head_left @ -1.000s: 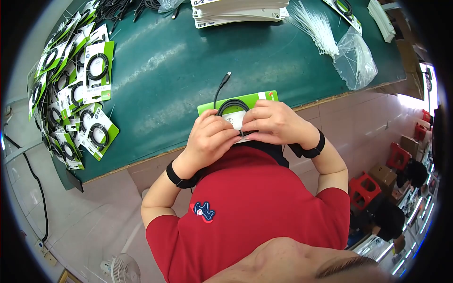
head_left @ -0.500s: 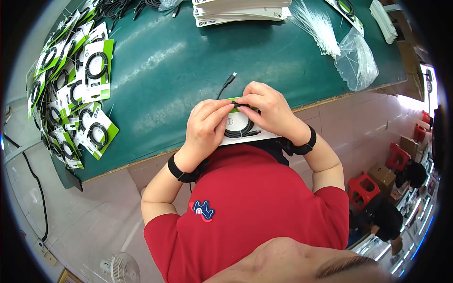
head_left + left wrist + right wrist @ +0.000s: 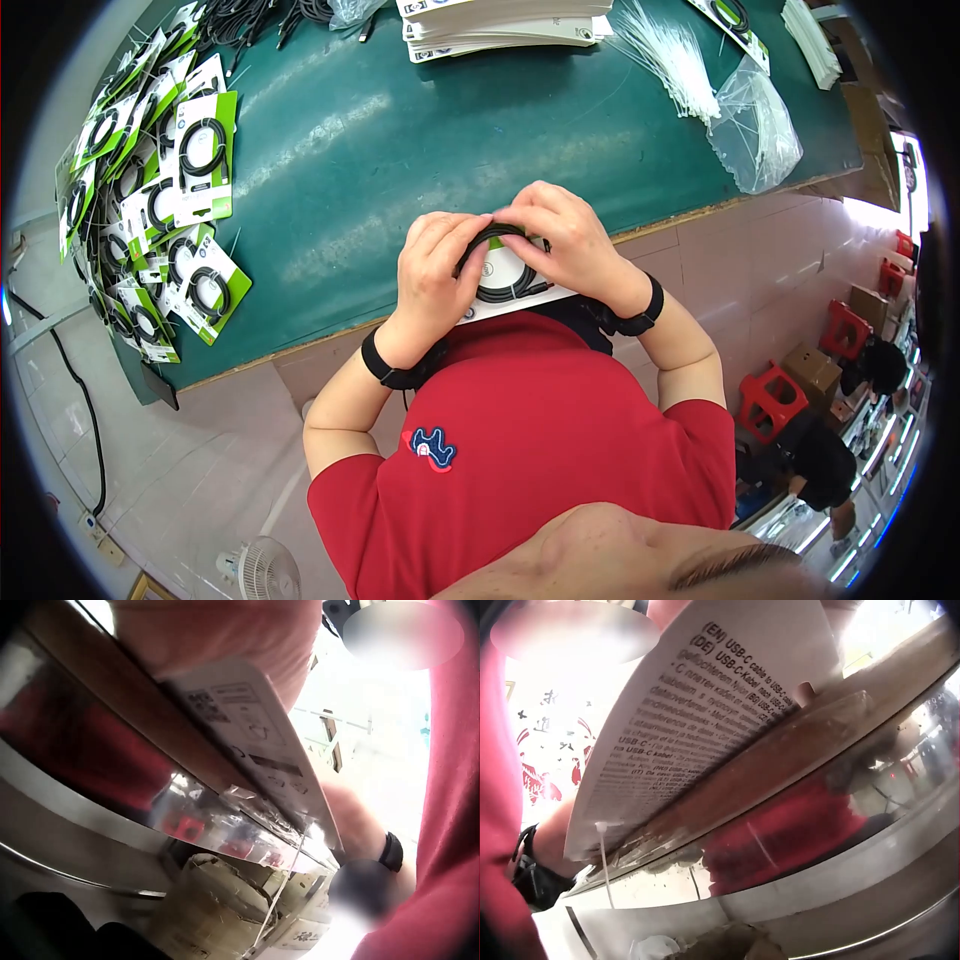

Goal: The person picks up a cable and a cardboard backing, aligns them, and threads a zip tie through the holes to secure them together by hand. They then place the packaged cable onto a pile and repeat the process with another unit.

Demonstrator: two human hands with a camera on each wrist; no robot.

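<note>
At the table's near edge, a white and green card (image 3: 500, 268) carries a coiled black cable (image 3: 512, 292). The left hand (image 3: 436, 275) grips the card and coil from the left, fingertips at the coil's top. From the right, the right hand (image 3: 568, 245) pinches the coil's top, its fingertips close to the left ones. The fingers partly cover the cable. In the left wrist view, the printed card back (image 3: 259, 735) tilts beneath the hand, and a thin white tie (image 3: 281, 889) hangs down. The right wrist view shows text on the card back (image 3: 697, 697) and a white tie tail (image 3: 605, 862).
Carded cables (image 3: 205, 150) are heaped at the left. Loose black cables (image 3: 245, 22) lie at the back left, beside stacked cards (image 3: 510, 28). White ties (image 3: 670, 65) and a clear bag (image 3: 755, 130) sit at the right. The table edge (image 3: 330, 333) runs beside the hands.
Both hands have moved from the coil's lower part to its top. The cable end with its plug, which stuck out above the card, no longer shows there.
</note>
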